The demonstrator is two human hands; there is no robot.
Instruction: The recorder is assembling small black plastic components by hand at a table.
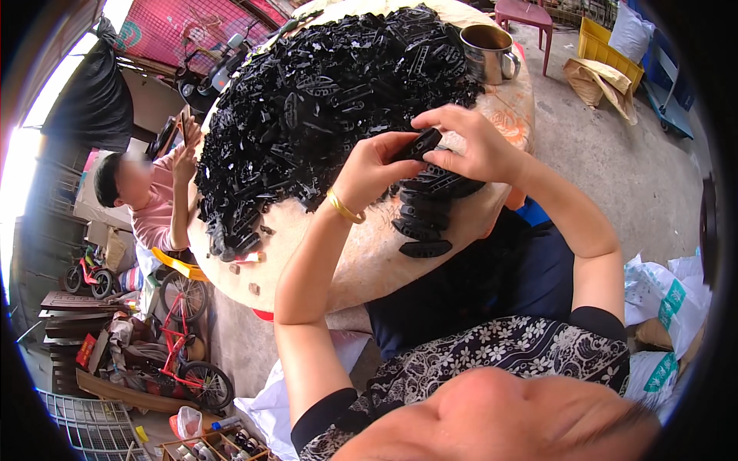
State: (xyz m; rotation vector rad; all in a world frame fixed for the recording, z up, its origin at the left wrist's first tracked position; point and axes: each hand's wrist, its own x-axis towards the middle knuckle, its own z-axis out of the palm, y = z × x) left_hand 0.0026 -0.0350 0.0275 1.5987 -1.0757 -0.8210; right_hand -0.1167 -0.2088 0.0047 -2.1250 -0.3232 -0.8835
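Over the near right part of a round table, both my hands meet at one small black plastic part. My left hand, with a gold bangle at its wrist, is closed on the part's left end between thumb and fingers. At the other end, my right hand pinches it with thumb and forefinger. Just below my hands several oblong black plastic pieces lie in a row toward the table edge. A big heap of loose black plastic parts covers the far and left side of the tabletop.
A steel mug stands at the heap's right. Across at the left, a person in pink sits holding a phone-like object. A red bicycle is at lower left. A yellow crate and white bags lie to the right.
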